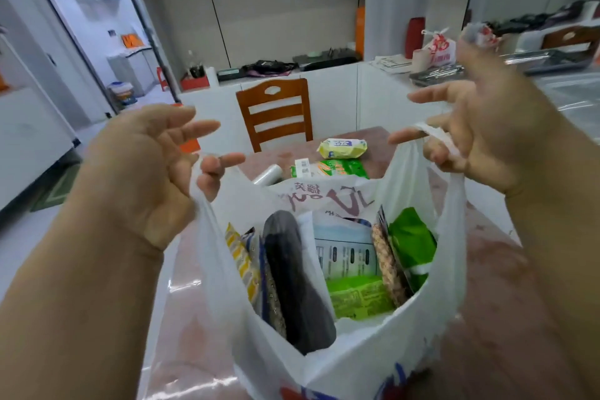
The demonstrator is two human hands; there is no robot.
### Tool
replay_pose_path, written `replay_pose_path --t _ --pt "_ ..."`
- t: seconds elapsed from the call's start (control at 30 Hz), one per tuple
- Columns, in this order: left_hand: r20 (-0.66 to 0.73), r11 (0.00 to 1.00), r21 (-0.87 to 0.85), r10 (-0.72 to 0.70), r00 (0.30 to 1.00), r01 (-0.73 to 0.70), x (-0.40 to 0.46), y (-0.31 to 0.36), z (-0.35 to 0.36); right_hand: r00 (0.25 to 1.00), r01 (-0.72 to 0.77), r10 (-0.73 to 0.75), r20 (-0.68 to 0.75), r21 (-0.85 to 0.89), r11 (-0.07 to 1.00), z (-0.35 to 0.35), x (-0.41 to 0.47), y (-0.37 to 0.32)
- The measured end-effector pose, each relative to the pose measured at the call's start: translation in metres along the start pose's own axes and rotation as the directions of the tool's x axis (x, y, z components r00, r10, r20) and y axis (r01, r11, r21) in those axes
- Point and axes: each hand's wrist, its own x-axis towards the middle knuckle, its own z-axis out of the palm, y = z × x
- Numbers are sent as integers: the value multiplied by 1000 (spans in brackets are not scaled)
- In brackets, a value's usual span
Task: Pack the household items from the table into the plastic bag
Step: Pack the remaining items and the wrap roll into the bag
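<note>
A plastic bag [357, 351] stands open on the counter [480, 269], its handles held up by a left hand [143, 178] on the left and a right hand [480, 136] on the right. Inside the bag, a dark roll [295, 279] lies left of centre, a boxed pack [347, 253] sits in the middle and a pouch [412, 240] stands at the right. Behind the bag on the counter lie a film roll [268, 174], a flat packet [328, 169] and, farther back, a wrapped pack [342, 148]. A chair [274, 114] stands behind the counter.
</note>
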Motion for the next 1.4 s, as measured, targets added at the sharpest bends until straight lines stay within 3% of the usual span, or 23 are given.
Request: replay_pose_path --t 0.1,0.23,0.3,0.4,0.5,0.57,0.77,0.97,1.1,1.17,1.27,1.4 --pt "15 989 67 -135 991 134 -1 -19 -6 993 -75 94 68 -243 967 6 0 23" --pt "173 970 200 -176 969 141 -8 -24 -15 984 6 114 135 -671 741 13 0 28" --pt "196 933 346 -180 964 103 -7 -17 -21 988 33 99 119 -786 617 14 12 13" --pt "99 821 564 -166 981 82 6 -12 -26 990 82 65 129 -871 484 23 46 -15" --pt "-76 741 661 -93 993 120 44 -17 -37 974 141 77 212 -839 525 42 88 -29" --pt "-121 713 688 -71 990 135 78 -27 -45 944 155 153 293 -802 578 53 121 -24" --pt "-189 678 628 -343 920 381 172 -101 -61 788 0 496 364 -807 591 82 214 54" --pt "-244 442 692 -601 761 571 226 -164 -66 655 -234 674 341 -757 611 114 250 144" --pt "-364 161 799 -639 678 579 241 -188 -68 516 -361 792 327 -755 547 132 253 188" --pt "-348 78 845 -671 655 529 241 -201 -70 457 -429 825 332 -730 532 141 250 203" --pt "-244 191 871 -633 735 454 245 -224 -70 465 -476 814 349 -677 562 151 251 211" --pt "-244 290 861 -487 839 418 260 -225 -74 578 -456 735 354 -606 651 150 261 208"
